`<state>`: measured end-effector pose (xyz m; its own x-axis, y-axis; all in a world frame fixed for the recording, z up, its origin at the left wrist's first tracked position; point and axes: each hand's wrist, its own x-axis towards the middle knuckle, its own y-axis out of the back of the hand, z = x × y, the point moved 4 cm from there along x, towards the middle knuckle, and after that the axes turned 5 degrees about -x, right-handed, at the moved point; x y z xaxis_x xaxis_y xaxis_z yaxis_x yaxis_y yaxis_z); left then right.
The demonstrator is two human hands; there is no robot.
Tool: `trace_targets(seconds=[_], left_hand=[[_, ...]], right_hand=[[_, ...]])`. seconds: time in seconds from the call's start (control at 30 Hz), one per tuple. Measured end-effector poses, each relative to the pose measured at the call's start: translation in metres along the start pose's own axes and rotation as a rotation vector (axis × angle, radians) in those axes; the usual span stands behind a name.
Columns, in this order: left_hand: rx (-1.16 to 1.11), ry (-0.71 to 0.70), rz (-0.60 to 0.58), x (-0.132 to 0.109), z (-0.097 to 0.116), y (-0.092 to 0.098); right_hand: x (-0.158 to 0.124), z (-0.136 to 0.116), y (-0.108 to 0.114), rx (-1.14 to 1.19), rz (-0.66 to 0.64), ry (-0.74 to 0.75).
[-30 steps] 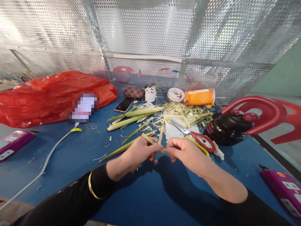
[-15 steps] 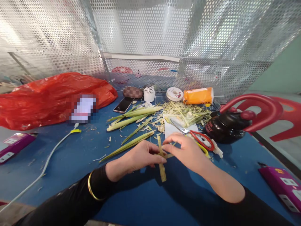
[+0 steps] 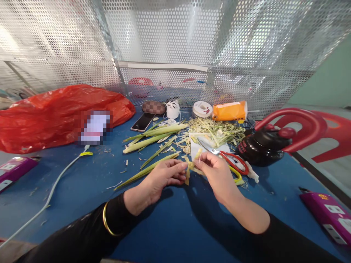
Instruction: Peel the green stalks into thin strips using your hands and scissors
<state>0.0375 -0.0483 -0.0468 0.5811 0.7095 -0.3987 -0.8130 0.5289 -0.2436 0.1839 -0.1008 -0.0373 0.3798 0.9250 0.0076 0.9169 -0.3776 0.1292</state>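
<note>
My left hand (image 3: 163,176) pinches pale yellow-green leaf strips (image 3: 188,176) that cross each other, held above the blue table. From the other side, my right hand (image 3: 219,178) is closed on an end of the same strips, thumb against forefinger. Just past my fingers is a long green leaf stalk (image 3: 148,170). Red-handled scissors (image 3: 234,162) lie open beyond my right hand, partly on a white sheet (image 3: 195,148). How the strips are joined is partly hidden by my fingertips.
Behind lie more green stalks (image 3: 156,138) and a heap of shredded leaf (image 3: 216,128). A black bottle (image 3: 260,148) stands at right, a red plastic bag (image 3: 55,117) at left. Purple boxes (image 3: 327,215) sit at both sides. A white cable (image 3: 59,179) crosses the left. Perforated metal sheeting (image 3: 170,36) closes the back.
The strips have been turned and lifted slightly; the long piece that pointed toward me now looks shorter. My right fingers have moved to a strip end and bend it upward.
</note>
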Motion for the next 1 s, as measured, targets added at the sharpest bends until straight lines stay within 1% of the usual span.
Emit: trace_targets(seconds=[0.17,0.23,0.33,0.47,0.57,0.67,0.77,0.87,0.93,1.0], left_hand=[[0.062,-0.13,0.096,0.0,0.0,0.0],[0.073,-0.173,0.072,0.0,0.002,-0.002],[0.036,-0.195,0.037,-0.001,0.004,-0.004],[0.022,-0.17,-0.001,-0.005,0.004,-0.008],[0.044,-0.087,-0.068,-0.008,0.001,-0.012],[0.029,0.013,-0.113,-0.009,-0.004,-0.014],[0.017,0.063,-0.101,-0.009,-0.008,-0.013],[0.044,0.064,-0.061,-0.009,-0.009,-0.013],[0.058,0.032,-0.032,-0.008,-0.008,-0.013],[0.057,-0.016,-0.028,-0.007,-0.006,-0.014]], right_hand=[[-0.003,0.002,-0.006,0.072,-0.072,-0.04],[-0.003,0.001,-0.007,0.041,-0.093,-0.017],[-0.004,-0.002,-0.006,-0.034,-0.108,0.034],[-0.005,-0.01,-0.004,-0.139,-0.114,0.092],[-0.007,-0.014,-0.002,-0.24,-0.058,0.128],[-0.008,-0.01,-0.004,-0.302,-0.028,0.135],[-0.009,-0.005,-0.006,-0.359,-0.017,0.154],[-0.01,-0.002,-0.007,-0.412,-0.007,0.177],[-0.01,-0.002,-0.007,-0.419,-0.009,0.174],[-0.009,-0.002,-0.007,-0.392,-0.035,0.155]])
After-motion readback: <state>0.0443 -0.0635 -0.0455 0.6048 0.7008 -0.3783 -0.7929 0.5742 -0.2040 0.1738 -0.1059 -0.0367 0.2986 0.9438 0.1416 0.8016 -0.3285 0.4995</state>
